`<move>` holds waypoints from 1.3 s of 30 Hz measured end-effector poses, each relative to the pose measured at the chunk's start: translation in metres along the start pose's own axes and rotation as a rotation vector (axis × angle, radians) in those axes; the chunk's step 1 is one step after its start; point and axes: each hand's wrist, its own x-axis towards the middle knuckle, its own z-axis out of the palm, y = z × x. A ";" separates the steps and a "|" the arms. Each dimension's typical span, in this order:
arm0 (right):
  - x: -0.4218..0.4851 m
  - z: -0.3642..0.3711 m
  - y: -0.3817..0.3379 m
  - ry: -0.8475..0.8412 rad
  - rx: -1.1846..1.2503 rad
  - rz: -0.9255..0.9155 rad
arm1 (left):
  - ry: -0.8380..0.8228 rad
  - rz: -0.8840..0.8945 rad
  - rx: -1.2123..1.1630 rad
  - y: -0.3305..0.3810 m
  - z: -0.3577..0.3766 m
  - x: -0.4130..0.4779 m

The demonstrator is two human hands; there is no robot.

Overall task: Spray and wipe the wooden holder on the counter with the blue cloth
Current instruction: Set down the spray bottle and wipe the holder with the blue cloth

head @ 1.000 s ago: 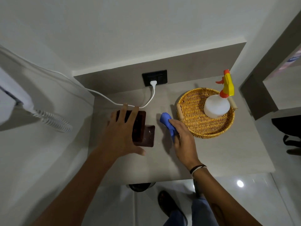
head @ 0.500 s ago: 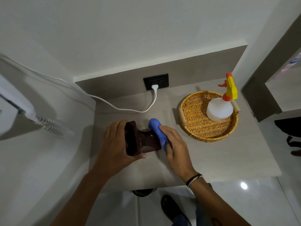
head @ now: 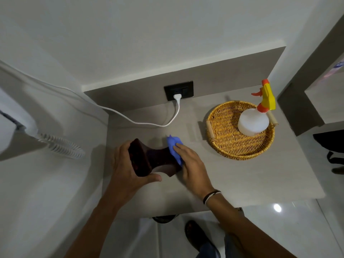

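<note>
The dark wooden holder (head: 158, 160) is tipped on its side above the grey counter (head: 242, 179), near the left wall. My left hand (head: 128, 174) grips its wide left end, thumb underneath. My right hand (head: 191, 168) presses the crumpled blue cloth (head: 175, 148) against the holder's right face. The white spray bottle (head: 254, 121), with its yellow and orange trigger head, stands apart in the wicker basket (head: 223, 146) at the right.
A white plug and cable (head: 149, 123) run from the black wall socket (head: 178, 90) across the counter's back. A wall-mounted hair dryer with a coiled cord (head: 59, 146) hangs at the left. My feet and the tiled floor show below the counter's front edge.
My left hand has lifted the holder from lying flat and tipped it on its side. My right hand has brought the blue cloth leftward onto the holder's right face.
</note>
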 end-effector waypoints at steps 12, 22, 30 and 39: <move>-0.003 0.003 -0.008 -0.015 0.037 -0.021 | 0.024 -0.015 -0.001 -0.002 0.004 0.003; -0.012 0.005 0.007 -0.018 0.046 -0.013 | 0.017 0.025 0.037 -0.004 0.000 0.006; -0.017 0.024 -0.011 -0.001 0.015 -0.183 | -0.052 0.096 0.116 -0.006 -0.002 0.015; -0.011 -0.082 0.023 0.188 -0.270 -0.223 | -0.126 0.236 0.246 0.009 0.008 0.043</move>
